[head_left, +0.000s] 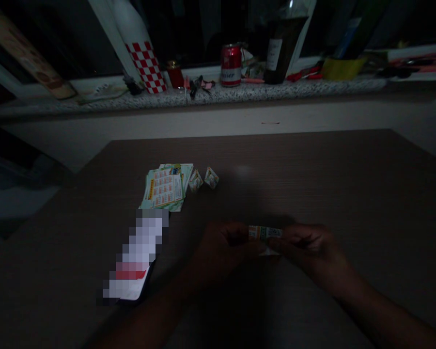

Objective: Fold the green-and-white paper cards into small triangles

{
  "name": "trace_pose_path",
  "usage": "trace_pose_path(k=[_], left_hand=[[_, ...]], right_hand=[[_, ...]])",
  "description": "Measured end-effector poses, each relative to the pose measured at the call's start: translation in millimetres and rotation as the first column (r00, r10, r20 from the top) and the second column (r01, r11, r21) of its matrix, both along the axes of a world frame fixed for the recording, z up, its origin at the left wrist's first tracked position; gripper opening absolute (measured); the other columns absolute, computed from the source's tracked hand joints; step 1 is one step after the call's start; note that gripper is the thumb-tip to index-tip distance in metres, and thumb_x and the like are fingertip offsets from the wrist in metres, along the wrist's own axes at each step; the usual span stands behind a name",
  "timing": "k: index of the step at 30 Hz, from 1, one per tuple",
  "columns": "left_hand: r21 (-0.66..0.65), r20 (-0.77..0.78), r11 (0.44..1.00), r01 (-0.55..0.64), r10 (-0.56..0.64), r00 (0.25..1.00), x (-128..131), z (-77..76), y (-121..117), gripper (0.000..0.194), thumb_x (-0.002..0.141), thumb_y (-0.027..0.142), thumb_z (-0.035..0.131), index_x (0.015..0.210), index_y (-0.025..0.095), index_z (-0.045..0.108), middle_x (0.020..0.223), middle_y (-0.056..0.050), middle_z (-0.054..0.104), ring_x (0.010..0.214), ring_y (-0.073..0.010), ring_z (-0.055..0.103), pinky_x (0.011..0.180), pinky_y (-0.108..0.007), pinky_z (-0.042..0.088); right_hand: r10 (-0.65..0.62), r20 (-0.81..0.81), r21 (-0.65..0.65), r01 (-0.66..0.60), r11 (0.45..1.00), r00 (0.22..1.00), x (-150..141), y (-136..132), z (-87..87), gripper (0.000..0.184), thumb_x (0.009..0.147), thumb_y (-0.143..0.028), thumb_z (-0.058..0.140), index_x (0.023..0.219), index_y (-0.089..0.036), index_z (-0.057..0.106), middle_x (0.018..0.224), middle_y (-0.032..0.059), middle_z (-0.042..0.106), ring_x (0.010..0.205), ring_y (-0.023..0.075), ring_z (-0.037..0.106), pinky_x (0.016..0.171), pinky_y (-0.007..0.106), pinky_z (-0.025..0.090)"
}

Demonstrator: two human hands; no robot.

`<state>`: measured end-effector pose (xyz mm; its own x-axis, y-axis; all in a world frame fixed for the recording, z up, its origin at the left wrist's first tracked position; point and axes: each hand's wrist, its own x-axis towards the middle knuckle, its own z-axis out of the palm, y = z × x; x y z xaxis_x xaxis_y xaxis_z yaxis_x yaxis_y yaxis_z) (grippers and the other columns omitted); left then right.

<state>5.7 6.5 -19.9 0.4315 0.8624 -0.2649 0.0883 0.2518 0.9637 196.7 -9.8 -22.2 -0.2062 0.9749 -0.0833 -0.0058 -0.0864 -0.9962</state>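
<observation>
Between my two hands is a small folded paper card (263, 232), printed in orange and green with a dark square code at its right end. My left hand (227, 247) pinches its left part between thumb and fingers. At the right end, my right hand (307, 245) grips it with thumb and fingertips. Farther back on the left lies a loose stack of printed paper cards (163, 189) in pale green with orange print. Just right of the stack sit two small folded paper pieces, one (195, 180) close to the stack and another (211, 178) beside it.
A lit phone (141, 257), its screen blurred out, lies left of my left hand on the brown table (330, 179). On the granite windowsill (189, 99) stand a red-and-white checkered bottle (147, 65), a red can (231, 65), a dark bottle (279, 53) and small clutter. The room is dim.
</observation>
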Motion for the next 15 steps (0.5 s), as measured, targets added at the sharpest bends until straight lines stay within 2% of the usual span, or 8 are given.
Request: trace_pose_path(k=[2, 5, 7, 11, 15], left_hand=[[0.044, -0.060, 0.999, -0.025, 0.027, 0.998, -0.2, 1.5, -0.1, 0.015, 0.076, 0.028, 0.069, 0.079, 0.014, 0.071, 0.071, -0.002, 0.068, 0.063, -0.0111, 0.058, 0.057, -0.020, 0.041], [0.089, -0.114, 0.995, -0.052, 0.062, 0.991, -1.2, 0.9, -0.4, 0.022, 0.075, 0.030, 0.069, 0.063, 0.012, 0.066, 0.055, 0.002, 0.057, 0.052, -0.0078, 0.047, 0.048, -0.018, 0.032], [0.073, -0.103, 0.997, -0.036, 0.043, 0.994, -1.4, -0.9, -0.8, 0.023, 0.075, 0.031, 0.069, 0.063, 0.012, 0.064, 0.056, 0.002, 0.055, 0.052, -0.0076, 0.046, 0.048, -0.018, 0.031], [0.054, -0.074, 0.999, 0.006, -0.002, 0.997, -0.9, -2.7, -1.4, 0.019, 0.074, 0.032, 0.071, 0.077, 0.014, 0.069, 0.064, 0.001, 0.060, 0.057, -0.0089, 0.050, 0.052, -0.019, 0.034], [0.118, -0.129, 0.993, -0.027, 0.042, 0.991, -1.7, -0.7, -2.1, 0.023, 0.077, 0.036, 0.068, 0.073, 0.013, 0.070, 0.059, 0.001, 0.057, 0.056, -0.0091, 0.047, 0.051, -0.020, 0.033]], right_hand=[[0.008, -0.024, -0.012, -0.009, 1.000, 1.000, -0.7, 0.9, -0.9, 0.012, 0.073, -0.019, 0.071, 0.062, -0.020, 0.072, 0.058, -0.0016, 0.071, 0.051, 0.0080, 0.063, 0.049, 0.013, 0.049], [-0.013, -0.041, -0.018, 0.012, 1.000, 0.999, -2.0, 0.4, -1.7, 0.006, 0.072, -0.018, 0.073, 0.074, -0.023, 0.076, 0.067, -0.0015, 0.075, 0.058, 0.0091, 0.066, 0.053, 0.014, 0.050], [-0.045, -0.015, -0.004, 0.045, 0.999, 0.999, -2.2, -0.5, -1.2, 0.005, 0.071, -0.018, 0.074, 0.074, -0.022, 0.076, 0.066, -0.0014, 0.074, 0.056, 0.0083, 0.065, 0.052, 0.013, 0.049], [-0.076, 0.026, 0.024, 0.076, 0.997, 0.997, -1.9, -0.9, -0.5, 0.007, 0.070, -0.020, 0.074, 0.063, -0.020, 0.074, 0.054, -0.0021, 0.069, 0.046, 0.0063, 0.057, 0.043, 0.013, 0.043], [-0.047, 0.040, 0.006, 0.047, 0.999, 0.998, -3.1, -0.3, -0.9, 0.003, 0.070, -0.022, 0.074, 0.070, -0.021, 0.076, 0.062, 0.0005, 0.073, 0.052, 0.0088, 0.062, 0.047, 0.014, 0.047]])
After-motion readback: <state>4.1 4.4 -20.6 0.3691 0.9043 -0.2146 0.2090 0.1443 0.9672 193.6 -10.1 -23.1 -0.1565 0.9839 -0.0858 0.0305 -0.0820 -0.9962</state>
